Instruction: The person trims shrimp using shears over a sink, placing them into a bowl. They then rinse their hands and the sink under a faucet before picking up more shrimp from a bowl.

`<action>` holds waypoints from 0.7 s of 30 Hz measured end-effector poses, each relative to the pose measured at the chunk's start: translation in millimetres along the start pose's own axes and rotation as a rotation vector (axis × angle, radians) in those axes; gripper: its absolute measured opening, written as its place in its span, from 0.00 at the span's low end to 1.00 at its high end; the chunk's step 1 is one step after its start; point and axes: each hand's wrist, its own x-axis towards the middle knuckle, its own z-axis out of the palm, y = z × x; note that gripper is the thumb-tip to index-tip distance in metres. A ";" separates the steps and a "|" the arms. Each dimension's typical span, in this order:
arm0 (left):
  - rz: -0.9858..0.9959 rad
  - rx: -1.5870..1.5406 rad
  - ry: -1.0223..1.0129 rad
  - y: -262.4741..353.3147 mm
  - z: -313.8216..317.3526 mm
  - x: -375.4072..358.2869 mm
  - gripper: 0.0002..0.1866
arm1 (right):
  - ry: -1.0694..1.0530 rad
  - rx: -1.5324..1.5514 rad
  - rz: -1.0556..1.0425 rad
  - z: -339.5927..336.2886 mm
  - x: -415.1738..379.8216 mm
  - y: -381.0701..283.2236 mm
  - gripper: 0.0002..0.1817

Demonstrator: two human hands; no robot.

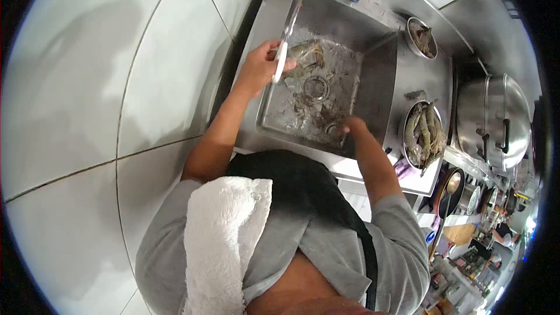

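While the person leans over the steel worktop (402,178), a white terry towel (224,239) lies draped over the shoulder nearest the camera, with a grey shirt and dark apron strap below it.

Past that, both bare arms reach into the square stainless-steel sink (373,81). The right hand (352,125) sits low at the sink's near edge, at about five o'clock from the round drain (315,87), its fingers down among the dark shell scraps on the sink floor; whether that grip is spread or pressed together cannot be told, since the fingers are hidden in the debris.

Farther in, the left hand (261,69) is at about nine o'clock from the drain. Its grip is pressed together around the white handle of a long knife-like tool (286,38), whose long axis runs from the hand toward one o'clock, up to the back rim of the sink. Just beside this hand, at three o'clock from it and touching its fingers, lies a grey raw prawn (306,55), its body stretching away toward the sink's middle. The left hand is clearly the nearer one to the prawn; the right is well apart from it, across the drain.

On the worktop at three o'clock from the sink, a round metal bowl of whole prawns (424,134) stands; a smaller metal bowl of scraps (422,38) stands beyond it.
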 end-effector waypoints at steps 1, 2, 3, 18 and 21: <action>0.017 0.023 -0.002 -1.9 -2.0 4.8 0.35 | 0.040 -0.471 -0.029 5.7 0.5 0.2 0.27; 0.022 0.044 -0.002 -12.0 -3.2 6.3 0.35 | -0.109 -0.413 0.059 -15.3 -1.2 -17.6 0.28; 0.022 0.061 -0.001 -19.4 -2.8 5.2 0.36 | -0.262 -0.355 0.148 -36.7 -7.8 -33.4 0.30; 0.215 0.448 -0.068 -47.4 72.8 -19.0 0.28 | 0.202 1.866 -0.280 -103.7 -84.1 -169.1 0.16; 0.098 0.394 -0.176 -21.4 36.7 -44.0 0.27 | 0.225 1.994 -0.307 -108.9 -96.5 -156.6 0.12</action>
